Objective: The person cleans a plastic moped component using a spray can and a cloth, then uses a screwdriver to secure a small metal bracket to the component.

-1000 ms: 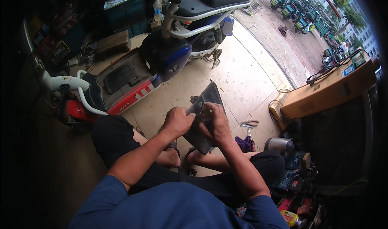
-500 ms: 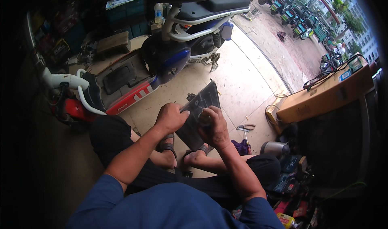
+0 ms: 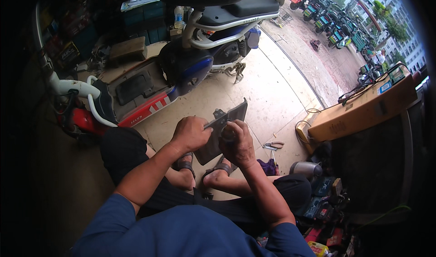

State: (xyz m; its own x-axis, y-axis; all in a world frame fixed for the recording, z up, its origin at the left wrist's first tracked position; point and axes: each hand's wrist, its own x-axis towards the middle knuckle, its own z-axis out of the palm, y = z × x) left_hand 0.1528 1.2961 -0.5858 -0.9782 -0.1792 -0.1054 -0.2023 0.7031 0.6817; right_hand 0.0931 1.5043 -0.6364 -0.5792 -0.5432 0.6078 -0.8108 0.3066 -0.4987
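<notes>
One dark panel (image 3: 210,149) tilts between our curled left hand (image 3: 190,132), thumb clamping its edge, and our curled right hand (image 3: 238,144), whose hold we cannot tell. Pliers (image 3: 275,145) lie right of them; a scooter (image 3: 185,73) stands farther, left.

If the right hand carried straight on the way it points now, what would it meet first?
Most likely the dark panel that the left hand grips; the right hand overlaps it in view, though any gap between them is unclear.
</notes>
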